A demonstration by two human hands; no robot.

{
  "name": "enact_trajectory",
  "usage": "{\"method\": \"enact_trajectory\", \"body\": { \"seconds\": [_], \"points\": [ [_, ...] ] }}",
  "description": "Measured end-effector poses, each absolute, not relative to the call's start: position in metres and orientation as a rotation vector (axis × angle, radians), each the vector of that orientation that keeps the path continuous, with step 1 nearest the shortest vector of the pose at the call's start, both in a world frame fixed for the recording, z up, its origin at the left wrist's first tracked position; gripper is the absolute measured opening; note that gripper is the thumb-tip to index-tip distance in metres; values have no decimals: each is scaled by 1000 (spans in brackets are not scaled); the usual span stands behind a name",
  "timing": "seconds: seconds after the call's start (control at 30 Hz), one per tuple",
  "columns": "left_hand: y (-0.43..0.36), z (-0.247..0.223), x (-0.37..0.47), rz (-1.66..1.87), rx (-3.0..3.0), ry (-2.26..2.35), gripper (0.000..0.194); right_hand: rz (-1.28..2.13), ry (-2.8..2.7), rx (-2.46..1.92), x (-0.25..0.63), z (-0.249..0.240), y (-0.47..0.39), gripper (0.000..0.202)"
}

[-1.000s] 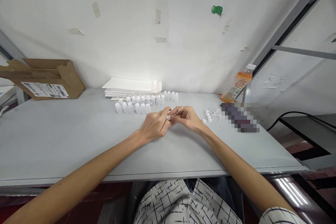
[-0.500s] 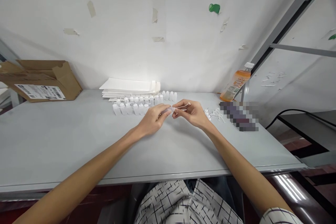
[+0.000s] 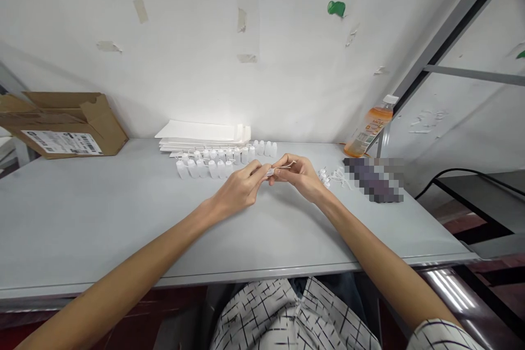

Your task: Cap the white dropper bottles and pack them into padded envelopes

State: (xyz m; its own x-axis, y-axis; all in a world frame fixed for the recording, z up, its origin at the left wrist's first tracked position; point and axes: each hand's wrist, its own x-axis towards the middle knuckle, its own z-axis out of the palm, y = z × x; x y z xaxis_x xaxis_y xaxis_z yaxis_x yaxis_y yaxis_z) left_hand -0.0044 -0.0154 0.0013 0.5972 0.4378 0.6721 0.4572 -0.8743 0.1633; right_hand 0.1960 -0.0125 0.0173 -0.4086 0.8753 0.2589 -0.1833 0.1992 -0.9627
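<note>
In the head view, my left hand [image 3: 241, 185] is closed round a small translucent white bottle [image 3: 269, 173], which its fingers mostly cover. My right hand [image 3: 301, 179] pinches at the bottle's neck end, on a thin white string [image 3: 289, 164] whose loose ends stick out above the fingers. Both hands meet just over the table. Behind my left hand, similar small white bottles [image 3: 212, 169] stand upright in rows, some with string at their necks. Right of my right hand lie small white caps [image 3: 324, 177] and a little heap of white strings [image 3: 340, 177].
A stack of flat white card or paper [image 3: 200, 131] lies against the wall behind the bottles. At the far left sits an open cardboard box [image 3: 82, 126]. An orange drink bottle [image 3: 369, 130] leans at the back right, near a blurred-out object [image 3: 375, 180] on the grey table [image 3: 123, 213].
My left fingers have shifted and curled further over the small bottle, so less of it shows. My right hand stays at the neck end, and the string ends have swung slightly.
</note>
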Motion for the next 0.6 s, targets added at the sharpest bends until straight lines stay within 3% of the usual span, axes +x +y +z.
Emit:
{"method": "enact_trajectory", "body": {
  "seconds": [0.23, 0.4, 0.6],
  "points": [
    [-18, 1, -1, -1245, -2730, -722, 28, 1363, -1468, -734, 199, 21, -16, 25],
    [-18, 10, 3, -1535, -2868, -1075, 27, 1069, -1596, -787, 200, 26, -17, 23],
    [-18, 19, -1, -1405, -3087, -1305, 26, 1004, -1748, -886, 200, 21, -19, 27]
  ]
}}
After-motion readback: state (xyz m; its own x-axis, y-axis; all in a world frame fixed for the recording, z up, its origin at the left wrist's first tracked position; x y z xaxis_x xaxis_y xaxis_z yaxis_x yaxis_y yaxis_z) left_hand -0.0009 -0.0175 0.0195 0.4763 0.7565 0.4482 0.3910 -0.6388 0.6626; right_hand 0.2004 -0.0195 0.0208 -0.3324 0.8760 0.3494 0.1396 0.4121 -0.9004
